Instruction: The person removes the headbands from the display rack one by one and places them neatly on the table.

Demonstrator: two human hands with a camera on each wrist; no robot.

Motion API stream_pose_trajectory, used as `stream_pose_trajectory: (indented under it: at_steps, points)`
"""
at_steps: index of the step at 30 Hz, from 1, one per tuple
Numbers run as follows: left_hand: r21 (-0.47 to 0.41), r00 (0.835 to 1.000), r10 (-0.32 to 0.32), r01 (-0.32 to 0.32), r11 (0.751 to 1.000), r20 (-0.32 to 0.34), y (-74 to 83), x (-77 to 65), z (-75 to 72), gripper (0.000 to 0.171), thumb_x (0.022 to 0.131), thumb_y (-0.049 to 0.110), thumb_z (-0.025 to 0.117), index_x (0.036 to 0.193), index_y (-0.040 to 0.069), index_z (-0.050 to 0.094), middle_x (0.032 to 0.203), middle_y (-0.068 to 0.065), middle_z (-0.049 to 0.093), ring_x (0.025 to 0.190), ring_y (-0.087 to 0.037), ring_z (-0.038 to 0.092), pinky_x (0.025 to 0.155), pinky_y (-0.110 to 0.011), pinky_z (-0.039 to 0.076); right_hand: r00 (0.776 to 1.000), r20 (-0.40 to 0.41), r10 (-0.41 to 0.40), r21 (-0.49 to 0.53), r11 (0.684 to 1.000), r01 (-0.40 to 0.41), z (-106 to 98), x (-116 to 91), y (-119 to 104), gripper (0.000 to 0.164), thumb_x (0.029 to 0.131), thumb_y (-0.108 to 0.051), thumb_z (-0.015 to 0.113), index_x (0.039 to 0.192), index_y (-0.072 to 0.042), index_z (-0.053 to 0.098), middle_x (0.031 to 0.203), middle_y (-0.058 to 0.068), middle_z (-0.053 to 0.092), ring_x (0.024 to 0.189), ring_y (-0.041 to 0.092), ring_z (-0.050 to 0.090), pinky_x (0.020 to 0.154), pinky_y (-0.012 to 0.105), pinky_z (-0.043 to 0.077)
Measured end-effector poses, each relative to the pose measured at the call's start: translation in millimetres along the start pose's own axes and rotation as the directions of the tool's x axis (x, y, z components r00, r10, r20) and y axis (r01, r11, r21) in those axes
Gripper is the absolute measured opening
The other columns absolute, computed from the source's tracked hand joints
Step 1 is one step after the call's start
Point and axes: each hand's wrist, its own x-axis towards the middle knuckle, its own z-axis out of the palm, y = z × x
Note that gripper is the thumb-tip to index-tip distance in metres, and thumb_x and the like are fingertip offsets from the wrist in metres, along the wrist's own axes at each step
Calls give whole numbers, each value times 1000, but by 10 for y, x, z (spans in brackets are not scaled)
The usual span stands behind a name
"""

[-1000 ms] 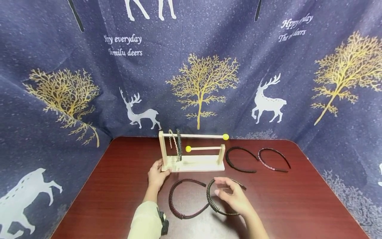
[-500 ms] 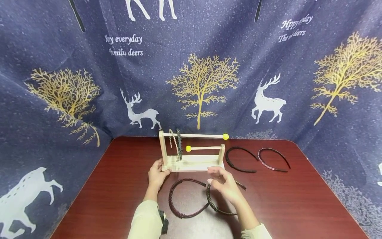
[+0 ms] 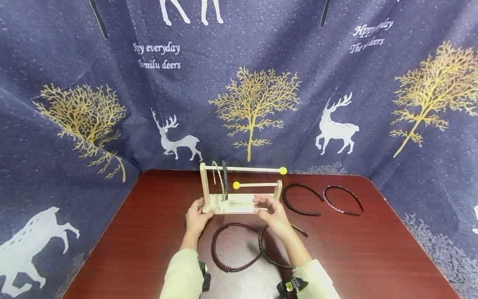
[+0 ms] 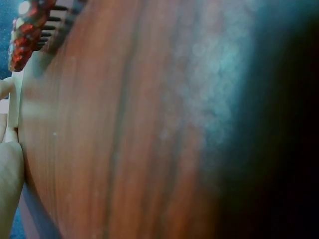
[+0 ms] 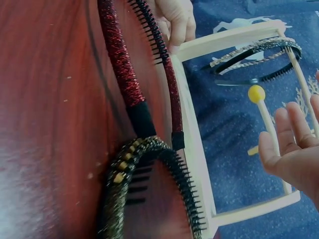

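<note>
The left hand (image 3: 196, 216) grips the wooden stand (image 3: 239, 204) by the left end of its base; the right hand (image 3: 273, 214) holds nothing, its fingers apart and loosely bent over the base's right part. Nearest on the table (image 3: 149, 232) lie a dark red headband (image 3: 214, 249) and, just right of it, a gold-and-black headband (image 3: 260, 245); whether they touch is hard to tell. Beyond, the lower rod (image 3: 257, 185), tipped with a yellow ball (image 3: 236, 185), bears none. The upper rod (image 3: 254, 169) carries a pale braided headband (image 3: 220, 176) and a dark toothed headband (image 3: 225, 180) close together near its left end. Right of the stand lie a black headband (image 3: 285, 198) and a pink glittery headband (image 3: 333, 208). By that count, two of six are hung and four remain off, so the work looks about a third done.
</note>
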Motion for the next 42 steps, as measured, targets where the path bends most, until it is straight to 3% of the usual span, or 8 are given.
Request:
stream_pose_trajectory:
  at_steps: [13,23,28,35,42]
  points:
    - [-54,1000,-1,2,999,13,27,-19,-5,59,68,-15,71,123,-9,51,123,-27,52,119,-35,46,96,-37,43,1000,30,9,29,1000,-10,153,287,21,39,87,6,57,125,8,48,115,24,55,103,44,51,76,27,49]
    - [-49,1000,-7,8,999,7,40,-3,-7,59,69,-13,72,124,-8,51,123,-28,52,119,-37,46,96,-39,42,995,83,-51,102,994,43,350,501,23,42,86,9,55,127,14,44,117,33,51,108,51,47,84,29,50]
    - [-45,1000,-21,22,999,17,7,-21,25,61,67,-12,73,124,-7,51,121,-26,52,120,-36,45,96,-36,42,996,86,-32,112,993,22,431,524,78,43,85,13,54,127,12,44,119,35,50,110,53,44,84,29,50]
    - [-40,1000,-14,14,999,7,13,1,19,61,67,-12,73,124,-5,52,121,-24,54,120,-35,46,97,-33,42,996,80,-33,66,997,27,534,581,84,42,84,11,55,126,11,47,111,31,55,107,45,50,81,30,50]
    - [-38,1000,-28,28,999,4,4,1,-5,61,68,-12,73,124,-7,51,122,-25,53,120,-35,45,96,-34,43,1000,22,-3,53,999,2,588,588,109,33,81,11,58,115,12,54,94,25,59,87,20,55,73,24,46]
